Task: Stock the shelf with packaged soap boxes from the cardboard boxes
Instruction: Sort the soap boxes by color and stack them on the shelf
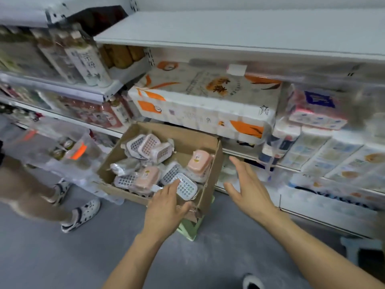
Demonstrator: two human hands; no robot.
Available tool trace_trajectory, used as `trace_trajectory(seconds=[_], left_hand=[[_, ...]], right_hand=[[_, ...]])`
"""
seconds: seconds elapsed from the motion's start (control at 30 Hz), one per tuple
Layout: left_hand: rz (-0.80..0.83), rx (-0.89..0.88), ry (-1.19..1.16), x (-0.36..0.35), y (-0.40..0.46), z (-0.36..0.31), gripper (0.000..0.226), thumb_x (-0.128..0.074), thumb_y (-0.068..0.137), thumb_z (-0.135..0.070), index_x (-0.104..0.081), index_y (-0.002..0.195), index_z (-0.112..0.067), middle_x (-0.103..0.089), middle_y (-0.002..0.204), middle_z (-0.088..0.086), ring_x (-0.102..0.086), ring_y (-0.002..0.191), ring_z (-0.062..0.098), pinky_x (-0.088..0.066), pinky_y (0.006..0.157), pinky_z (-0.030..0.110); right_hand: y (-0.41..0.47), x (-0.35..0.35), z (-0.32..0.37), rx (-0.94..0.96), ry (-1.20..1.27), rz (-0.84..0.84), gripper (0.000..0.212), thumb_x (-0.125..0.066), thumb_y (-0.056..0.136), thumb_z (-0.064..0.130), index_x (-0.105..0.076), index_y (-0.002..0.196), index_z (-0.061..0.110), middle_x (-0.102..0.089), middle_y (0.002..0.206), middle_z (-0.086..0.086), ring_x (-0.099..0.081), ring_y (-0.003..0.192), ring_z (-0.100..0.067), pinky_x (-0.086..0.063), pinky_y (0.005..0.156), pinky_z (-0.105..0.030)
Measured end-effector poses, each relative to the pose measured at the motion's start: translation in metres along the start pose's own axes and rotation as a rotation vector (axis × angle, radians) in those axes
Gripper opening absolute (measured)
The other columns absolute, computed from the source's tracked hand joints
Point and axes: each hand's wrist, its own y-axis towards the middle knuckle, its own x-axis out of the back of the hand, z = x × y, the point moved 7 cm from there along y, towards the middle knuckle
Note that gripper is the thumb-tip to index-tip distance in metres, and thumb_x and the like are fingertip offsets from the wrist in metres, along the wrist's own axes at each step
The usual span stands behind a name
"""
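An open cardboard box [187,136] sits on a pale green stool [190,229] in front of the shelves. Several wrapped soap boxes lie loose inside it, some pink [199,161], some white with dotted tops [186,188]. My left hand [164,207] reaches over the box's near edge; its fingertips touch a white dotted soap box and its thumb lies along the cardboard rim. My right hand [248,184] hovers to the right of the box with fingers spread, holding nothing.
White shelves [229,32] carry tissue and toilet paper packs [204,103] on the right and bottles [87,63] on the left. Another person's legs in spotted clogs [81,215] stand at the left beside a clear plastic bin [62,147]. Grey floor lies below.
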Motion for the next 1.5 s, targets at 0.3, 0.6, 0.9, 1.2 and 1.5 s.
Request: trace_trajectory(seconds=[0.3, 0.6, 0.9, 1.2, 1.5], left_hand=[[0.091, 0.073, -0.218, -0.006, 0.065, 0.086, 0.072, -0.059, 0.09, -0.049, -0.027, 0.151, -0.028, -0.041, 0.15, -0.005, -0.038, 0.137, 0.018, -0.038, 0.108, 0.04], [0.292, 0.099, -0.199, -0.045, 0.189, 0.138, 0.064, -0.057, 0.091, -0.047, -0.035, 0.146, -0.022, -0.05, 0.139, 0.002, -0.047, 0.128, 0.023, -0.042, 0.102, 0.038], [0.383, 0.086, -0.32, -0.088, 0.265, 0.175, 0.061, -0.063, 0.092, -0.038, -0.037, 0.146, -0.025, -0.047, 0.143, 0.0, -0.046, 0.13, 0.022, -0.04, 0.106, 0.037], [0.558, -0.003, -0.352, -0.121, 0.291, 0.198, 0.065, -0.063, 0.093, -0.034, -0.031, 0.149, -0.031, -0.051, 0.142, -0.001, -0.054, 0.123, 0.018, -0.042, 0.097, 0.026], [0.667, 0.007, -0.315, -0.164, 0.307, 0.214, 0.075, -0.063, 0.073, -0.051, -0.039, 0.141, -0.028, -0.066, 0.12, -0.001, -0.065, 0.107, 0.021, -0.051, 0.097, 0.042]], right_hand=[[0.092, -0.096, 0.007, -0.211, 0.094, 0.182, 0.071, -0.06, 0.091, 0.031, -0.025, 0.151, 0.022, -0.037, 0.152, -0.005, -0.048, 0.128, -0.023, -0.042, 0.102, -0.035], [0.188, -0.212, -0.066, -0.623, 0.303, 0.205, 0.088, -0.068, 0.07, 0.049, -0.028, 0.144, 0.023, -0.05, 0.139, -0.004, -0.056, 0.118, -0.024, -0.048, 0.1, -0.042], [0.226, -0.265, -0.099, -0.993, 0.588, 0.03, 0.059, -0.068, 0.088, 0.016, -0.041, 0.141, 0.014, -0.055, 0.133, -0.01, -0.054, 0.119, -0.028, -0.051, 0.081, -0.03], [0.233, -0.279, -0.076, -0.873, 0.381, -0.158, 0.052, -0.065, 0.088, 0.026, -0.049, 0.137, 0.014, -0.049, 0.138, -0.007, -0.046, 0.128, -0.026, -0.041, 0.106, -0.04], [0.194, -0.3, -0.128, -1.346, 0.639, -0.235, 0.028, -0.062, 0.092, 0.017, -0.05, 0.112, 0.003, -0.062, 0.094, -0.012, -0.062, 0.088, -0.03, -0.048, 0.07, -0.033]])
